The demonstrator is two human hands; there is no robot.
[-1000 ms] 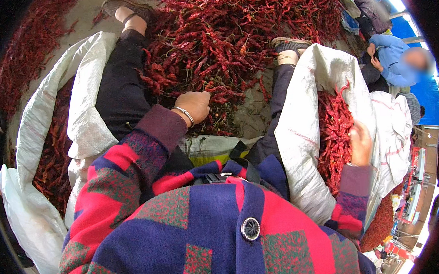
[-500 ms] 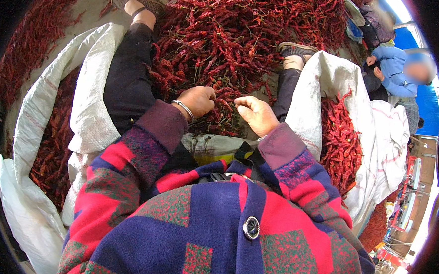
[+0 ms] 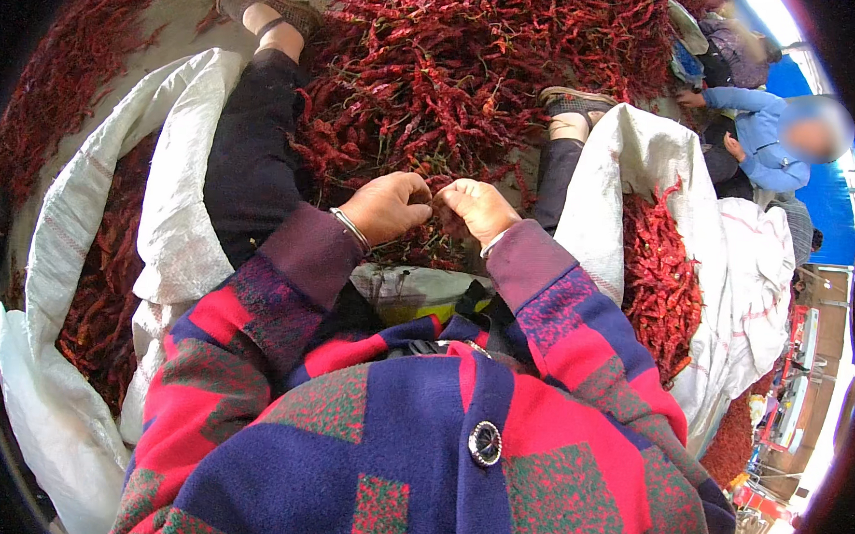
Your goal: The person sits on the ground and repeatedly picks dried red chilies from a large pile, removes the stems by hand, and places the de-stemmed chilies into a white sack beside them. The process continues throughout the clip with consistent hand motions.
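Note:
Over a heap of dried red chili peppers (image 3: 427, 88), my two hands almost meet at the fingertips. My left hand (image 3: 388, 208), with a silver bracelet at the wrist, is closed, thumb and fingers pinched. Facing it, my right hand (image 3: 479, 210) is also closed in a pinch. Red shows between the fingertips, but whether it is a held chili or the heap behind I cannot tell. By my right leg an open white woven sack (image 3: 606, 180) holds bright red chilies (image 3: 657, 279). A second white sack (image 3: 185, 196) by my left leg has darker chilies (image 3: 107, 299) inside.
My legs stretch out on both sides of the heap, with a shoe (image 3: 272, 9) at the far left. More chilies (image 3: 66, 64) are spread across the floor. At the right, a person in a blue jacket (image 3: 768, 140) sits beside another person (image 3: 734, 51).
My right hand has moved left and slightly up, closing the gap to my left hand, which has shifted slightly right. The person in blue has stretched one arm outward.

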